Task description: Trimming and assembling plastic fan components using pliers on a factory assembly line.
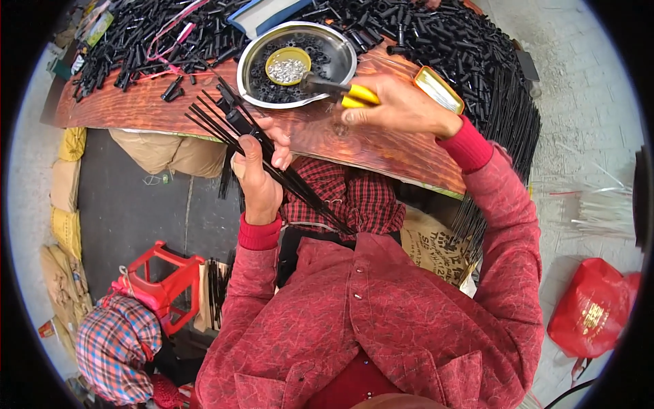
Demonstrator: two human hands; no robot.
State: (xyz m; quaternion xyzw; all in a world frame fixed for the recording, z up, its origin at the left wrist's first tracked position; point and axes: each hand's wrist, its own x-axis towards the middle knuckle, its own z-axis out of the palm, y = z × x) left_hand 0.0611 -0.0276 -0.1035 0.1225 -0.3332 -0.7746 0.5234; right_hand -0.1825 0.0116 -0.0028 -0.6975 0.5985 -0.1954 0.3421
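My left hand (259, 180) is closed around a bundle of thin black rods (303, 194), which slants from upper left down toward my lap. Black tubular pieces (238, 121) sit at the bundle's upper part, beside my thumb. My right hand (402, 105) grips pliers with yellow handles (360, 95). Their dark head reaches over an oval metal tray (349, 58), close to the rim of a small yellow dish (287, 49). Small silvery metal bits (286, 70) fill the dish. Around it in the tray lie many small black rings (325, 56).
Heaps of black tubular parts (436, 37) cover the back of the reddish wooden table (409, 153). A yellow-rimmed box (439, 88) lies near my right wrist. Long black rods (507, 116) hang over the right edge. A red stool (160, 279) and red bag (591, 310) stand on the floor.
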